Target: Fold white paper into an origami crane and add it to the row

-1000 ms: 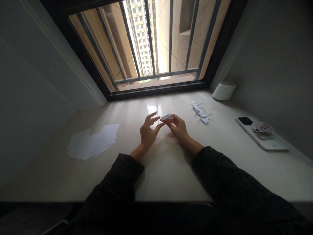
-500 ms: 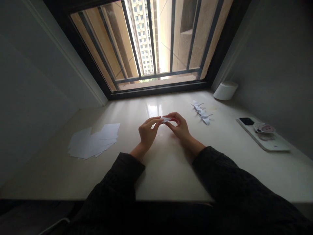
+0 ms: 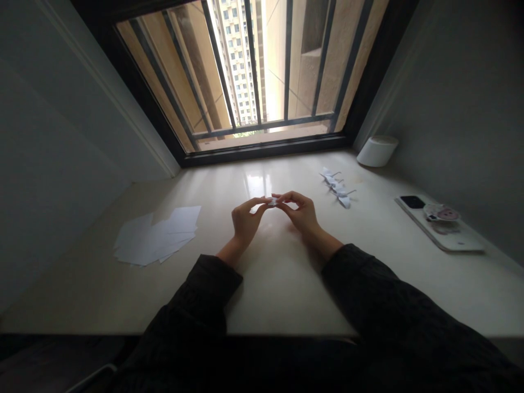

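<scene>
A small folded piece of white paper (image 3: 272,202) is pinched between my two hands, above the middle of the pale sill. My left hand (image 3: 246,217) grips its left side between thumb and fingers. On the other side, my right hand (image 3: 302,213) holds it with thumb and fingertips. Fingers cover much of the paper, so its exact shape cannot be made out. To the right, several folded paper cranes (image 3: 337,187) stand close together in a slanting row. A loose pile of white paper sheets (image 3: 155,237) lies to the left.
A phone (image 3: 440,224) with a round decorated grip lies at the right. Behind it, a white cylindrical object (image 3: 377,151) stands by the wall. A barred window (image 3: 262,142) closes off the back of the sill (image 3: 282,295), whose front edge runs near my body.
My right fingers have shifted slightly left and closed in on the folded paper, and less of it shows. Both hands stay in nearly the same place.
</scene>
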Action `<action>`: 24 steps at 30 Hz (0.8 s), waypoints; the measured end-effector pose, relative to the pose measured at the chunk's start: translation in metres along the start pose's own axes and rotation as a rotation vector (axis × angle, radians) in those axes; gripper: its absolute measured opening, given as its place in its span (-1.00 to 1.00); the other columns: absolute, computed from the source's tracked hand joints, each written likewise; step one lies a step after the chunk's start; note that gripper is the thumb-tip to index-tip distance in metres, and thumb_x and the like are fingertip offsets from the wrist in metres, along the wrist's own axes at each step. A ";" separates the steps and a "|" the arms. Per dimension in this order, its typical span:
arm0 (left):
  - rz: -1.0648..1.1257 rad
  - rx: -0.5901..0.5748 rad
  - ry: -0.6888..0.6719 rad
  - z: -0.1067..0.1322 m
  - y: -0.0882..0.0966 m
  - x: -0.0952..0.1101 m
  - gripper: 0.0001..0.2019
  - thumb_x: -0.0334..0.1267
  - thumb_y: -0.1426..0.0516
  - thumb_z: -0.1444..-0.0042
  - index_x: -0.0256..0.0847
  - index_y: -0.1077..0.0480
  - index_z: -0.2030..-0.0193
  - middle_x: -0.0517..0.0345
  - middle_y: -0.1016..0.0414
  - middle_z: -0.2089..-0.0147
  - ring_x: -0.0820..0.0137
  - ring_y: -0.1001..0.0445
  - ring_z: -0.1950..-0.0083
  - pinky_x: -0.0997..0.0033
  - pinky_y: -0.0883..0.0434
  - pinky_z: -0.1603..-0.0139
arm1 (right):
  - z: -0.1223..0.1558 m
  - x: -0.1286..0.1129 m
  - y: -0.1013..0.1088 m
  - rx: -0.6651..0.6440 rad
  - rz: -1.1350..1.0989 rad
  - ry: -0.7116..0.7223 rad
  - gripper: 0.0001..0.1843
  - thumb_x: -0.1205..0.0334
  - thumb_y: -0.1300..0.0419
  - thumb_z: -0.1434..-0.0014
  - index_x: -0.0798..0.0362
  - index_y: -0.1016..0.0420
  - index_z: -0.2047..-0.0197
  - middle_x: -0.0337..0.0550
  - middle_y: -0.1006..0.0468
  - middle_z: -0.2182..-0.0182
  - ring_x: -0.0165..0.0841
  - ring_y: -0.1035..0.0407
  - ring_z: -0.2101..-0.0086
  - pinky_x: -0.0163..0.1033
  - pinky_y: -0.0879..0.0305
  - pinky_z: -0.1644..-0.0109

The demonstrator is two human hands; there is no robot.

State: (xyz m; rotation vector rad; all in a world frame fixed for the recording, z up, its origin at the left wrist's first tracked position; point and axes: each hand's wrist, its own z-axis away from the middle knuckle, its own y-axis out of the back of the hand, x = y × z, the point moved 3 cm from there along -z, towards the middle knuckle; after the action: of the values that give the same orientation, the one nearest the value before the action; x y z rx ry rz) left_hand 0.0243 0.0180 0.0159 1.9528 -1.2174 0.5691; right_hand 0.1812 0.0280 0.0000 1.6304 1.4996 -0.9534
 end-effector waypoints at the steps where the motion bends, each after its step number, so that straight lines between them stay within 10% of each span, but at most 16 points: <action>1: 0.002 0.004 -0.002 0.000 0.000 0.000 -0.88 -0.20 -0.24 -0.03 -0.02 -0.55 0.25 0.20 -0.60 0.18 0.27 -0.55 0.07 0.27 -0.46 0.05 | 0.000 -0.001 0.000 0.005 0.003 0.007 -0.77 0.02 -0.32 0.00 -0.01 -0.50 0.38 -0.14 -0.63 0.26 -0.15 -0.50 0.13 -0.07 -0.33 0.04; 24: 0.048 -0.006 -0.011 -0.001 0.001 -0.003 -0.89 -0.17 -0.24 -0.03 -0.08 -0.53 0.30 0.16 -0.61 0.22 0.30 -0.56 0.10 0.26 -0.47 0.03 | -0.003 0.004 0.003 -0.046 0.002 -0.012 -0.81 0.04 -0.33 0.02 -0.05 -0.58 0.36 -0.16 -0.64 0.32 -0.23 -0.51 0.22 -0.16 -0.35 0.18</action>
State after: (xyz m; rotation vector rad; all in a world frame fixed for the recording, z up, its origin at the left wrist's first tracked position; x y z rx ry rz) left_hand 0.0224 0.0203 0.0148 1.9288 -1.2745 0.5796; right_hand 0.1846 0.0318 -0.0019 1.5901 1.5014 -0.9193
